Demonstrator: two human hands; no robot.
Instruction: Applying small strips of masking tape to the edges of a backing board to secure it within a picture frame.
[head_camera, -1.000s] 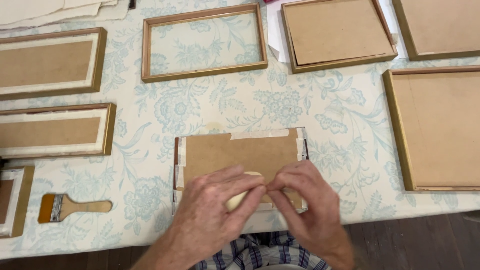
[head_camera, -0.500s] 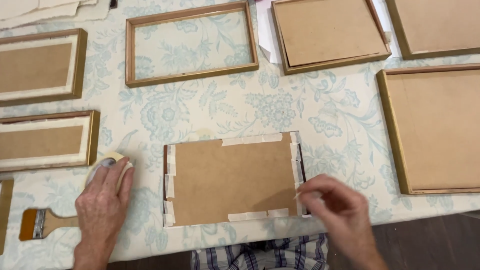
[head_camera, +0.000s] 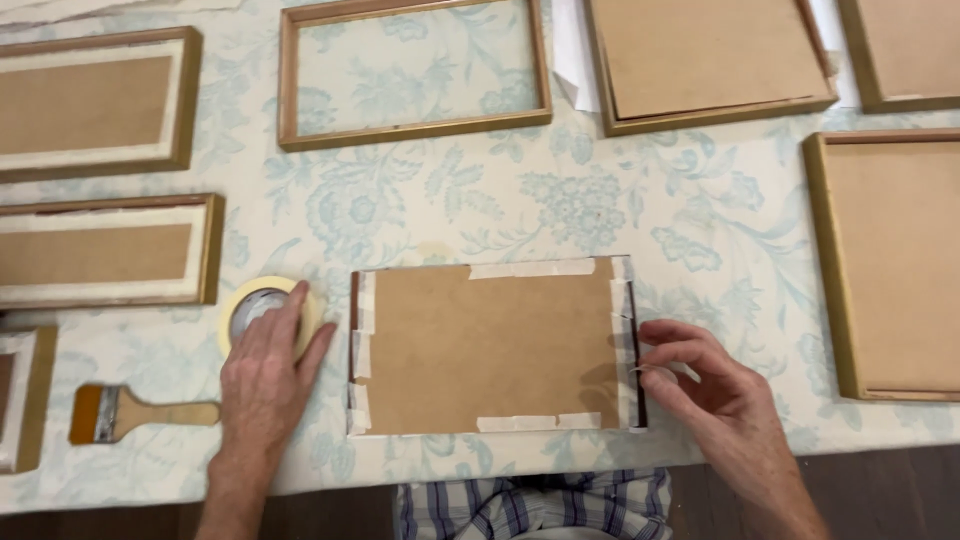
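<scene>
At the far left edge of the picture, a small framed panel (head_camera: 22, 400) is cut off by the border, and just right of it a flat paintbrush (head_camera: 140, 413) with a wooden handle lies on the floral tablecloth (head_camera: 560, 205). Above these, two long frames with cream mats and brown backing lie one over the other: the upper long frame (head_camera: 95, 105) in the upper left corner and the lower long frame (head_camera: 108, 252) at mid-left. The left hand (head_camera: 265, 375) rests flat, fingers spread, on a roll of masking tape (head_camera: 262, 305) that lies on the cloth just left of the centre; the hand presses on the roll rather than clamping it. At the centre bottom lies the taped frame back (head_camera: 490, 345), a brown board fixed with strips of pale tape along all four edges. Above it, at the top centre, sits an empty wooden frame (head_camera: 415, 125) through which the cloth shows. The right hand (head_camera: 715, 400) is at the right edge of the taped frame back, its fingertips curled and touching the tape strip there, holding nothing. In the upper right lies a frame with loose brown board (head_camera: 710, 65), and at the right edge a large frame (head_camera: 890, 265) lies face down.
</scene>
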